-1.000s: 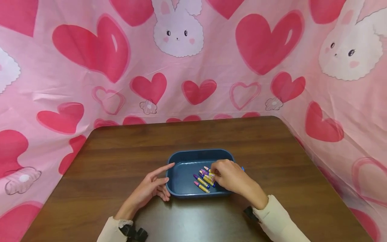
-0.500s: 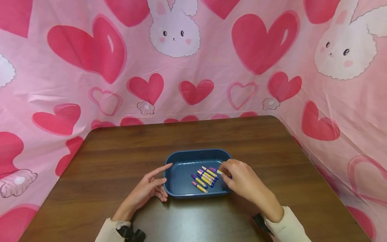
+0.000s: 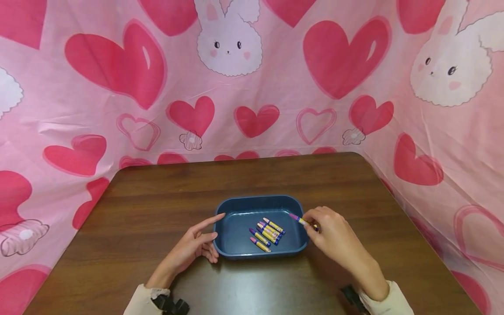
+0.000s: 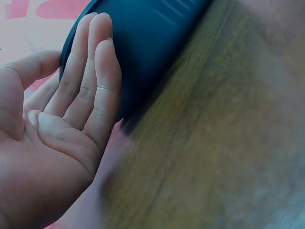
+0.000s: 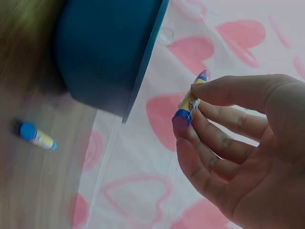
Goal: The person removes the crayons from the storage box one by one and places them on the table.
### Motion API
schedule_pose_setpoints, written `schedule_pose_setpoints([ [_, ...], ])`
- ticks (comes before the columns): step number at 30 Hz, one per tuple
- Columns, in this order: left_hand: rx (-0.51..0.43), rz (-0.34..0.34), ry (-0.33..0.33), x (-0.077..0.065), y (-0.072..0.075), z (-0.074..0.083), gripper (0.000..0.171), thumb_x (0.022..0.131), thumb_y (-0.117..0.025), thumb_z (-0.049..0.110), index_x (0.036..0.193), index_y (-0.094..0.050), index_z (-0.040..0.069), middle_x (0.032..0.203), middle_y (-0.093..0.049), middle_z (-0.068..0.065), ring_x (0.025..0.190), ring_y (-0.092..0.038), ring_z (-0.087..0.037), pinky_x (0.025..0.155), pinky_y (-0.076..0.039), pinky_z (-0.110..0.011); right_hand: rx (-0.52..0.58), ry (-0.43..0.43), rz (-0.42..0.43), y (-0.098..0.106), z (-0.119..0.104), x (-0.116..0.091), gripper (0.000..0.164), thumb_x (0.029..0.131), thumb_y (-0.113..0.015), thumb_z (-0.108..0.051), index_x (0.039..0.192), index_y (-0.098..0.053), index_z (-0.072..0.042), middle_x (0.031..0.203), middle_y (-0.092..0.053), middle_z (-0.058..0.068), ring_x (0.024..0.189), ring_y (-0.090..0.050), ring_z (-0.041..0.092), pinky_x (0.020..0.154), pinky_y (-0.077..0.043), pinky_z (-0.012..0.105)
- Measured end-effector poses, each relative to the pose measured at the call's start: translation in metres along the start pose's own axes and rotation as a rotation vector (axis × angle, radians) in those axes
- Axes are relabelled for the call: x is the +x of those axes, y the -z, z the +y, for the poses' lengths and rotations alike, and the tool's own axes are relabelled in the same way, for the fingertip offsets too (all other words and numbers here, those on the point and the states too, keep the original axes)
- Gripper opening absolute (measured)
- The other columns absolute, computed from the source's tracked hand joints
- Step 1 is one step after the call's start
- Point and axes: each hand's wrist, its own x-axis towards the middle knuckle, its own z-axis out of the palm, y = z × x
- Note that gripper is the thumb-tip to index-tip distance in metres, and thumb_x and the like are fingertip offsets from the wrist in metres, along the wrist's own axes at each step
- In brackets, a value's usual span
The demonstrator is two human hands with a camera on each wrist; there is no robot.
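Note:
My right hand (image 3: 330,232) pinches a purple crayon (image 5: 189,102) with a yellow wrapper and blue bands between thumb and fingers, just off the right end of a dark blue tray (image 3: 236,253). Seen from the head, the crayon's purple tip reaches over the tray's rim. Inside the tray lie several more crayons in yellow wrappers, slanting side by side; a pink one (image 3: 260,244) is nearest to me. At the tray's left end is my left hand (image 3: 193,247), fingers extended, with index finger and thumb at the rim. The left wrist view shows its other fingers along the tray's outer wall.
A blue crayon (image 5: 37,136) lies on the wooden table (image 3: 165,188) outside the tray, visible in the right wrist view and hidden behind my hand from the head. A pink cloth with hearts and rabbits (image 3: 228,48) hangs around the table's far edge and sides.
My right hand has drawn the purple crayon out from among the others, moving right past the tray's right end. The left hand stays at the tray's left end.

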Motion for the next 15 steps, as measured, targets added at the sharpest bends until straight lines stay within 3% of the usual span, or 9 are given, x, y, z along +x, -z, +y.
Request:
schedule_pose_setpoints([
  [9,0.003,0.005,0.002,0.0,0.0,0.0,0.056,0.107,-0.043,0.013,0.159,-0.022,0.009,0.081,-0.074,-0.013,0.069,-0.073,-0.022,0.069,-0.061,-0.04,0.059,-0.051,0.057,0.008,0.027,-0.004,0.016,0.077,-0.081,0.0,0.084,-0.072,-0.011,0.076,-0.062,-0.007,0.067,-0.057,0.008,0.059,-0.051,0.028],
  [15,0.002,0.013,0.006,0.001,0.0,0.0,0.056,0.107,-0.044,0.013,0.159,-0.022,0.01,0.08,-0.074,-0.014,0.069,-0.073,-0.022,0.069,-0.061,-0.039,0.133,-0.116,0.078,0.001,0.053,-0.007,0.013,0.078,-0.079,0.002,0.085,-0.073,-0.007,0.074,-0.066,-0.005,0.065,-0.06,0.007,0.059,-0.054,0.028],
])
